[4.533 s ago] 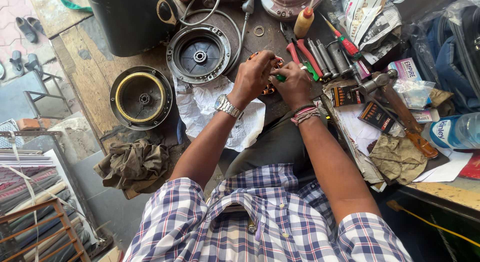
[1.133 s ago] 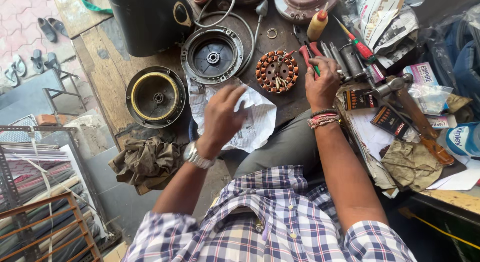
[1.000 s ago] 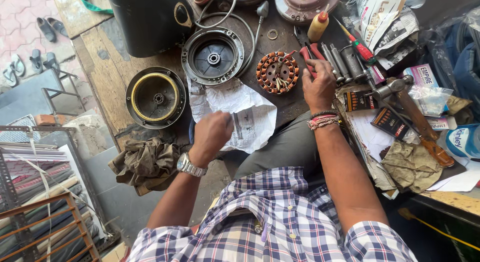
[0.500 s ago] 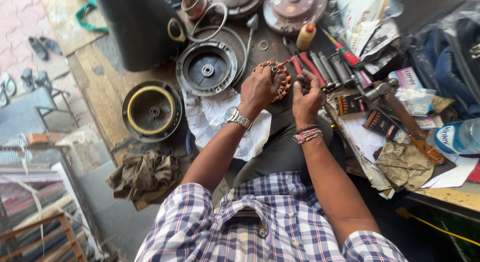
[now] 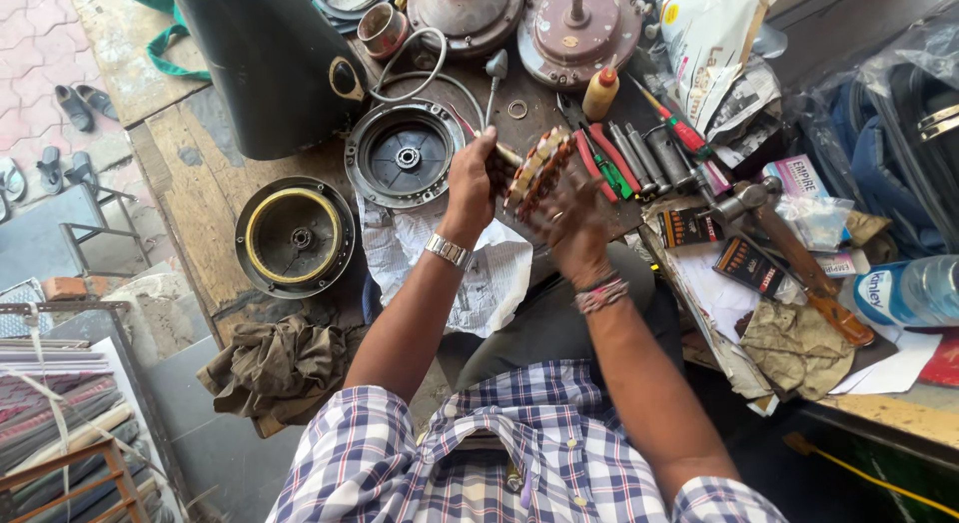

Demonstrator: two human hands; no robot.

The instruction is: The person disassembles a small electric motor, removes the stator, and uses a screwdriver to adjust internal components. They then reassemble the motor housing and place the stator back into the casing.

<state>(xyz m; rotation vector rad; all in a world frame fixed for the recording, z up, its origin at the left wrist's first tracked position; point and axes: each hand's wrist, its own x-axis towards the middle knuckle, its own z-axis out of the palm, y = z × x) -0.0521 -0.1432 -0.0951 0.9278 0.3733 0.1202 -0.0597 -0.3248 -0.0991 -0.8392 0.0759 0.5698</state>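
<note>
Workbench boards [image 5: 205, 198] of worn wood, crowded with motor parts, fill the view from above. At its centre a ring-shaped copper-wound stator [image 5: 537, 169] is held on edge just above the bench, between both hands. The left hand [image 5: 472, 178] is closed on its rim at nine o'clock; the right hand [image 5: 569, 215] cups it from five o'clock, fingers blurred, so whether they clamp it I cannot tell. Turning such a winding goes best by the rim, I judge — thumbs off the copper coils. At ten o'clock from the stator lies a round grey motor cover [image 5: 404, 156], farther out at eight o'clock a black housing with a yellow ring [image 5: 294, 235]. Crumpled newspaper [image 5: 479, 273] lies under the wrists. At two o'clock sit red-handled pliers [image 5: 599, 153] and a small glue bottle [image 5: 600, 91] — well apart from the grip
</note>
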